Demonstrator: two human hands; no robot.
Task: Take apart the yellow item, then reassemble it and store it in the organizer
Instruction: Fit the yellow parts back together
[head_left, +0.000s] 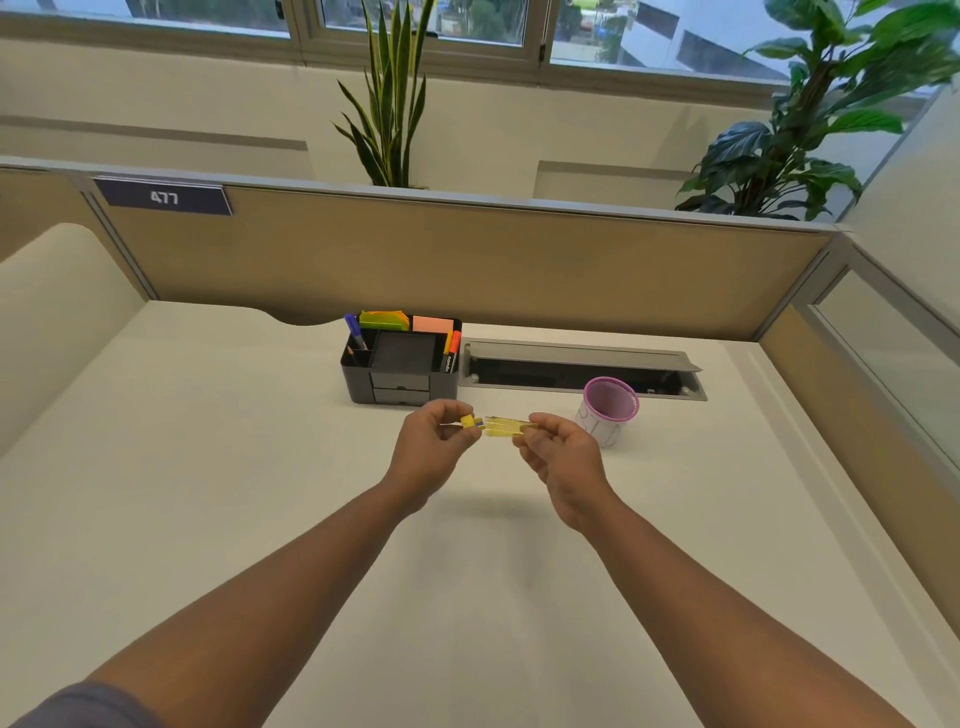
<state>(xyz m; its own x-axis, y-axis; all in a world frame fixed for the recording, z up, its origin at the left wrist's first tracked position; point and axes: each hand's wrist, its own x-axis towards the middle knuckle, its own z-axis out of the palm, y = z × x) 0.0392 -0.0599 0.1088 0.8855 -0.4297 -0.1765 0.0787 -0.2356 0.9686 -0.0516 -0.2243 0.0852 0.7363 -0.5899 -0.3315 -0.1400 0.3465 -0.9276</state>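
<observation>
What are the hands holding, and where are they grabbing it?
A yellow pen. The left hand pinches its small tip piece; the right hand grips the far end of its clear yellow barrel.

The white desk (208, 493) carries a black organizer (400, 364) and a pink mesh cup (609, 410) (standing well apart).

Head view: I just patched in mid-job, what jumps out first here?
Two bare hands meet above the middle of the white desk: the left hand pinches a small yellow end piece, the right hand holds the translucent yellow barrel. Behind them stands the dark organizer with markers and sticky notes, and to its right a pink mesh cup.
</observation>
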